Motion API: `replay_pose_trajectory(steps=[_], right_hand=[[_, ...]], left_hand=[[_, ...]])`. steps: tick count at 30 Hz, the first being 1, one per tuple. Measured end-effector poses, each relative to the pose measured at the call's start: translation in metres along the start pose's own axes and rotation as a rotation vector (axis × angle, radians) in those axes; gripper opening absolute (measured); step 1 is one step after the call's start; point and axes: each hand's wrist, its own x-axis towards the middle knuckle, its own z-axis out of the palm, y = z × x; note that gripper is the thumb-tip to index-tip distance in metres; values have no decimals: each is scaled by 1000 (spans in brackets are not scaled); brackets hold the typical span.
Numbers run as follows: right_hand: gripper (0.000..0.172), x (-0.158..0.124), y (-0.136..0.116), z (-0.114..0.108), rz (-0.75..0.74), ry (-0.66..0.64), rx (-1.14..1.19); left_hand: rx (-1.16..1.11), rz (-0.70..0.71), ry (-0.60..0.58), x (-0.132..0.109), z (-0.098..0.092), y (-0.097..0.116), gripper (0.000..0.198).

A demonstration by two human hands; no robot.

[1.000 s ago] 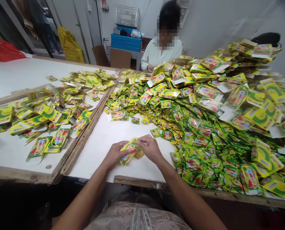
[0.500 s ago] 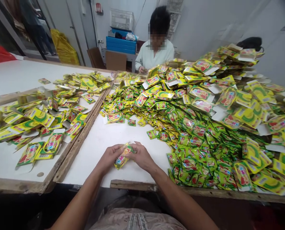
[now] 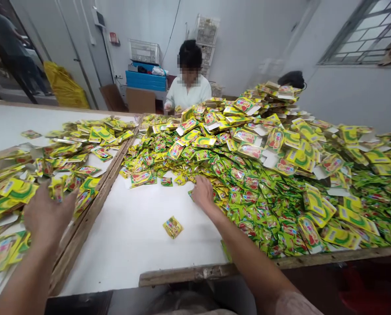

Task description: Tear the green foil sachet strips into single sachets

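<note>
My left hand [image 3: 51,208] is over the pile of yellow cartons [image 3: 14,190] on the left, thumb and fingers apart, with a carton showing in the gap between them. At the near edge of the heap of green sachets [image 3: 264,197], my right hand [image 3: 202,192] is curled downward. A bit of a green sachet [image 3: 191,195] sticks out beside its fingers; the fingertips are hidden. Between my hands, a single yellow sachet [image 3: 173,227] lies flat on the white tabletop [image 3: 132,236].
A wooden strip [image 3: 93,208] divides the table, and another [image 3: 182,276] runs along its front edge. Open-ended cartons [image 3: 300,153] are heaped over the sachets. Across the table sits a person in a pale shirt [image 3: 190,94]. Blue boxes [image 3: 146,80] stand behind.
My hands have parted from the yellow packet they held together. The left went to the cartons, the right to the sachet heap. A yellow sachet now lies on the tabletop. The view has shifted right.
</note>
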Motion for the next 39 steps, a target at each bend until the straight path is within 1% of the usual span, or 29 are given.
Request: replay_pose_trajectory(steps=[1,2,3,4,5,6,7,8,10,12,13,15,17,19,20,21,23,25,26,28,30,32,33,35,38,39], right_hand=[[44,8,8,-1,30,2,-115],[43,14,13,-1,29,-10,-208],[40,16,17,-1,17,-26,-277],[36,16,19,0,-4,-46,-322],[33,15,20,1,-27,-67,-348],[32,11,19,1,-42,-85,-360],[33,7,19,1,-53,-93,-365],[33,4,19,1,-71,-90,-369],[38,-1,21,0,-138,-56,-392],[43,1,26,-1,-211,-35,-433],[42,5,29,-2,-238,-44,-455],[36,13,35,-4,-258,-80,-480],[32,19,38,-7,-259,-95,-477],[32,18,37,-9,-254,-70,-443],[33,14,35,-9,-253,-44,-396],[33,8,33,-8,-248,-9,-318],[31,-9,26,-4,-209,80,-62],[25,-28,18,3,-122,125,272],[20,-37,14,7,-52,112,447],[14,-52,7,14,136,25,797],[20,-62,1,19,326,-81,1106],[29,-69,-5,22,432,-144,1332],[33,-72,-9,22,447,-163,1403],[36,-77,-17,23,445,-194,1459],[33,-84,-25,27,407,-230,1402],[32,-85,-26,29,391,-236,1374]], left_hand=[[51,16,19,-2,1,5,70],[81,55,-8,-10,6,11,67],[84,120,-79,-21,14,18,60],[57,186,-177,-36,25,26,52],[30,252,-310,-53,36,35,45],[15,299,-417,-71,48,43,41],[11,355,-497,-88,60,51,40],[17,415,-562,-103,71,58,40],[61,531,-651,-127,88,72,43],[106,608,-724,-142,97,82,41],[123,618,-759,-145,98,85,37],[135,579,-825,-148,99,86,30],[111,494,-856,-146,98,81,30],[21,398,-838,-142,99,71,33],[-47,350,-822,-140,101,65,32],[-126,301,-810,-138,103,59,27],[-298,195,-798,-137,108,47,16],[-484,89,-796,-137,111,39,19],[-573,35,-800,-138,113,36,21],[-714,-68,-808,-139,114,32,24],[-775,-151,-790,-141,114,31,25],[-783,-208,-740,-143,112,32,26],[-789,-227,-722,-144,112,34,26],[-848,-250,-724,-146,110,39,25],[-988,-257,-754,-150,108,46,30],[-1002,-250,-758,-151,107,46,31]])
